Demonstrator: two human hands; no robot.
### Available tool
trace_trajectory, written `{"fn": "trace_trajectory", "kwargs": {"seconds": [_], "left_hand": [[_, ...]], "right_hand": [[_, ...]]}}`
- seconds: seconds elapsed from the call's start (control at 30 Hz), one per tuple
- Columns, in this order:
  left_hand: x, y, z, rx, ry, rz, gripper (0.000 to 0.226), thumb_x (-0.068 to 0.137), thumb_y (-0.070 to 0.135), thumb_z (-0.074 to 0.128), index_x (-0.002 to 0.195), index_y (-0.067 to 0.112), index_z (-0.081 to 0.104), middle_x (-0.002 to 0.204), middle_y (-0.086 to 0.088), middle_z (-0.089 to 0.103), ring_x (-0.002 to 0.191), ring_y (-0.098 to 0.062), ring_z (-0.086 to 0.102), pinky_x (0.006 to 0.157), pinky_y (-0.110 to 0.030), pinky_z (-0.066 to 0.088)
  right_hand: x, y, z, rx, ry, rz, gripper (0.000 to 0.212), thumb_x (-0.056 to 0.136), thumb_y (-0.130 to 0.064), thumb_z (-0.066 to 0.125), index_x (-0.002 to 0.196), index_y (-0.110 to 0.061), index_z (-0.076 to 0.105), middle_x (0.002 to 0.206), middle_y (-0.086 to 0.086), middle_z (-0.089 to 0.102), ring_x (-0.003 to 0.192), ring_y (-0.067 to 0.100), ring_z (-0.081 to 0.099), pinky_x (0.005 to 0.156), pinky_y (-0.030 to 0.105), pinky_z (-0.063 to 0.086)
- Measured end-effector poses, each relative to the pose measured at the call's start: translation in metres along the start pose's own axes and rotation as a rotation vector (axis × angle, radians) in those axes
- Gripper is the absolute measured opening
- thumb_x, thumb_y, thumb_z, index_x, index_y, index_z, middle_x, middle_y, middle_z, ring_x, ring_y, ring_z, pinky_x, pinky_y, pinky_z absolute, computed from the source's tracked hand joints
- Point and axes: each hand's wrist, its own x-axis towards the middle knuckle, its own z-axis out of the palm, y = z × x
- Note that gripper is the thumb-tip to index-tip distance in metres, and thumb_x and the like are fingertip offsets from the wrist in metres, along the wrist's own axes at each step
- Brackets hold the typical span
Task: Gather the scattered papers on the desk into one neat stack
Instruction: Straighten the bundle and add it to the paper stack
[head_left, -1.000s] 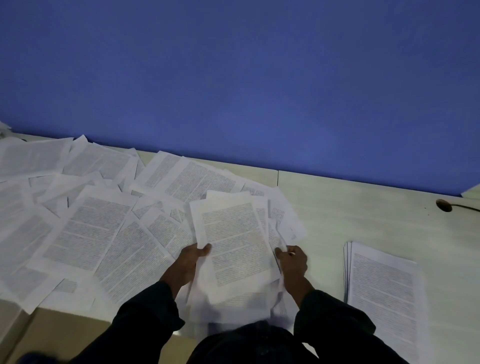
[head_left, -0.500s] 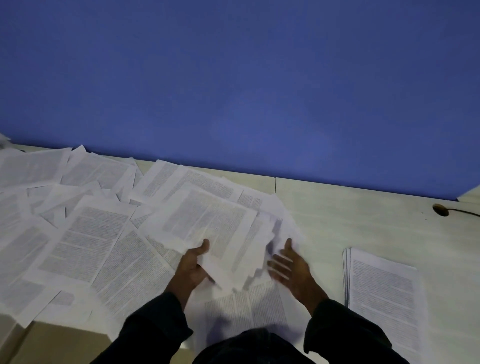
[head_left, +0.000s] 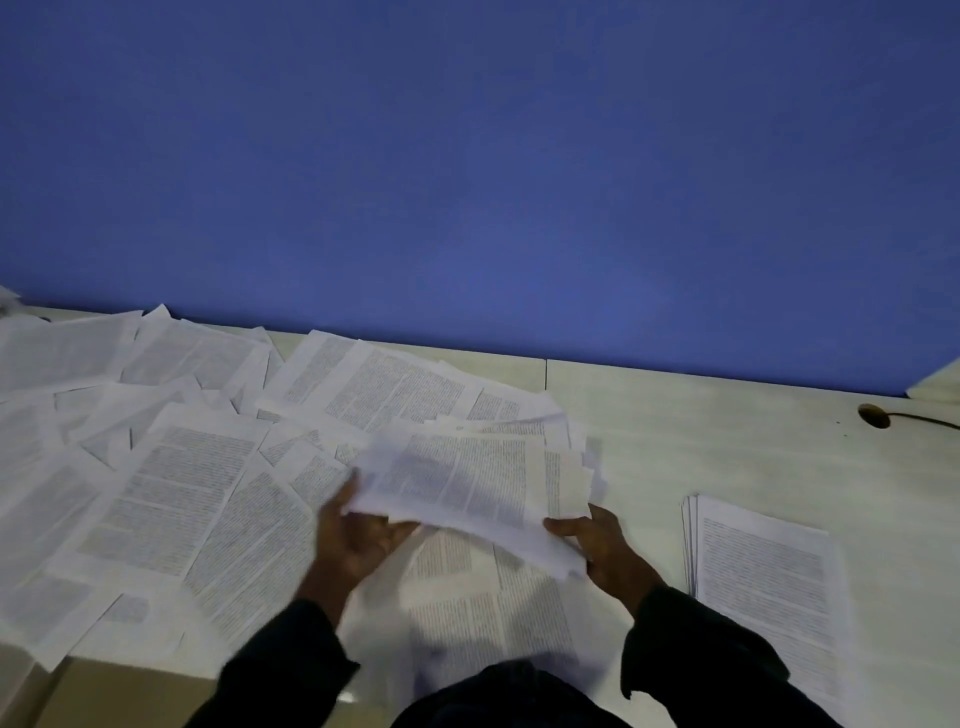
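Observation:
Between my hands is a loose bundle of printed sheets (head_left: 467, 483), turned sideways and lifted a little above the desk. My left hand (head_left: 358, 540) grips its left edge with the thumb on top. My right hand (head_left: 602, 545) holds the right near corner, its thumb on the paper. Many scattered printed papers (head_left: 176, 483) overlap across the left half of the pale desk (head_left: 701, 441). More sheets (head_left: 467, 613) lie flat under my hands. A neat stack (head_left: 769, 587) sits at the right.
A blue wall runs along the desk's far edge. A cable hole with a dark cable (head_left: 875, 415) is at the back right. Some papers overhang the front left desk edge (head_left: 104, 675). My dark sleeves fill the bottom of the view.
The bundle has turned from upright to sideways. My right hand let go half a second ago and now holds the bundle's right corner again; my left hand kept its hold.

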Motion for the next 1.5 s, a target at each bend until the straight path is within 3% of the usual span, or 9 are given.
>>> {"fn": "trace_trajectory", "kwargs": {"seconds": [0.1,0.23,0.47,0.63,0.73,1.0,1.23,1.37,1.5], "left_hand": [[-0.011,0.05,-0.009,0.0,-0.079,-0.07,0.088,0.085,0.077,0.051,0.143,0.01,0.047,0.145,-0.029,0.049,0.132,-0.055,0.046,0.112,-0.066,0.031],[-0.015,0.103,0.021,0.289,-0.106,-0.115,0.09,0.08,0.085,0.046,0.124,0.011,0.07,0.128,-0.022,0.066,0.108,-0.049,0.065,0.092,-0.063,0.051],[-0.029,0.135,0.116,1.181,-0.27,-0.344,0.052,0.061,0.023,0.091,0.108,0.01,0.074,0.11,-0.016,0.075,0.086,-0.027,0.075,0.076,-0.036,0.059],[-0.027,0.127,0.143,1.29,-0.422,-0.61,0.061,0.066,0.022,0.093,0.122,0.008,0.071,0.125,-0.012,0.069,0.114,-0.03,0.066,0.1,-0.04,0.051],[-0.028,0.089,0.138,1.565,-0.392,-0.347,0.051,0.078,0.012,0.084,0.125,0.023,0.066,0.128,0.003,0.067,0.126,-0.026,0.057,0.11,-0.041,0.044],[0.008,0.063,0.09,1.129,-0.357,-0.172,0.051,0.083,0.004,0.075,0.132,0.01,0.061,0.125,-0.011,0.07,0.117,-0.033,0.066,0.108,-0.054,0.046],[0.007,0.016,0.084,0.789,-0.323,-0.019,0.048,0.085,0.007,0.076,0.13,0.007,0.062,0.127,-0.015,0.069,0.117,-0.035,0.066,0.104,-0.052,0.05],[0.012,0.03,0.104,0.766,-0.191,0.103,0.052,0.08,0.02,0.083,0.127,0.011,0.064,0.118,-0.015,0.073,0.106,-0.034,0.071,0.094,-0.05,0.057],[0.012,0.042,0.115,0.862,-0.406,0.031,0.051,0.084,0.006,0.077,0.132,0.009,0.062,0.127,-0.017,0.068,0.12,-0.036,0.064,0.102,-0.05,0.051]], "right_hand": [[0.004,-0.003,-0.018,-0.017,-0.099,-0.027,0.054,0.08,-0.001,0.079,0.131,-0.013,0.063,0.13,0.006,0.07,0.119,0.026,0.063,0.094,0.035,0.054],[0.009,-0.012,-0.024,-0.105,-0.234,-0.021,0.07,0.069,-0.018,0.088,0.134,-0.018,0.063,0.132,0.0,0.07,0.129,0.027,0.058,0.116,0.048,0.042],[0.009,-0.055,-0.022,-0.335,-0.462,0.146,0.029,0.085,-0.006,0.079,0.113,-0.012,0.075,0.114,0.003,0.078,0.113,0.027,0.068,0.105,0.039,0.05],[0.019,-0.066,-0.023,-0.454,-0.508,0.187,0.074,0.061,-0.026,0.096,0.128,-0.007,0.071,0.131,0.011,0.07,0.128,0.036,0.06,0.117,0.048,0.041],[0.016,-0.076,-0.009,-0.472,-0.515,0.137,0.064,0.066,-0.026,0.093,0.125,-0.009,0.073,0.126,0.014,0.072,0.119,0.037,0.065,0.114,0.05,0.045],[0.017,-0.067,-0.019,0.066,-0.263,0.212,0.058,0.087,-0.052,0.075,0.128,-0.012,0.063,0.122,0.017,0.073,0.11,0.037,0.072,0.09,0.049,0.06],[0.016,-0.061,0.005,-0.15,-0.428,-0.154,0.06,0.084,-0.002,0.078,0.14,-0.015,0.059,0.134,0.004,0.069,0.129,0.028,0.061,0.098,0.032,0.055],[0.015,-0.079,0.004,-0.257,-0.573,-0.018,0.068,0.082,0.008,0.077,0.142,-0.017,0.056,0.137,0.01,0.066,0.131,0.032,0.06,0.107,0.042,0.051],[0.011,-0.099,0.005,-0.261,-0.685,0.059,0.061,0.086,0.013,0.069,0.141,-0.011,0.056,0.138,0.019,0.064,0.127,0.04,0.061,0.104,0.052,0.052]]}}
